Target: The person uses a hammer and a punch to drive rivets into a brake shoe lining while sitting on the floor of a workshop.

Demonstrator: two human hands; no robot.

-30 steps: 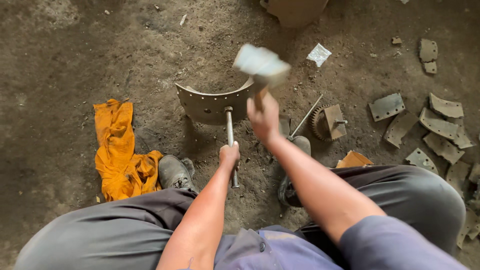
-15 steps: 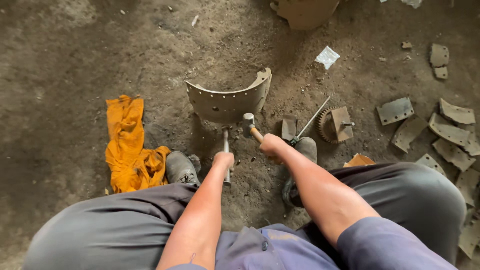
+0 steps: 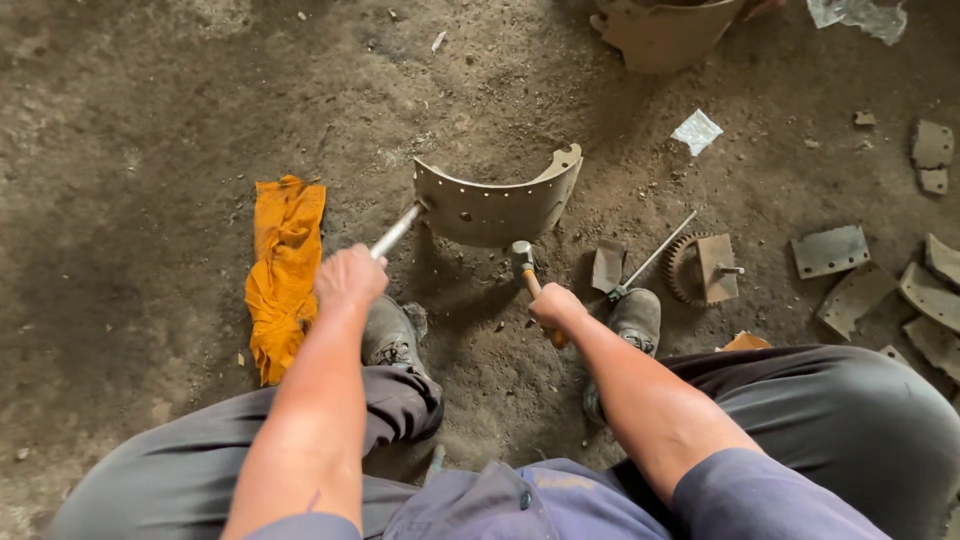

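A curved metal brake shoe (image 3: 497, 205) with rows of holes stands on its edge on the dirt floor in front of me. My left hand (image 3: 348, 279) grips a steel chisel (image 3: 396, 230) whose tip touches the shoe's left end. My right hand (image 3: 556, 307) holds a hammer (image 3: 523, 262) by its wooden handle, the head lowered to the ground just below the shoe. My two shoes (image 3: 392, 333) rest on the floor below the hands.
An orange rag (image 3: 283, 270) lies left of my left hand. Worn lining pieces (image 3: 829, 251) are scattered at the right. A toothed gear with a rod (image 3: 699, 266) sits right of the hammer. Another metal part (image 3: 664, 30) lies at the top.
The hammer was raised, then swung down and now rests low. My left hand moved the chisel from under the shoe's middle to its left end.
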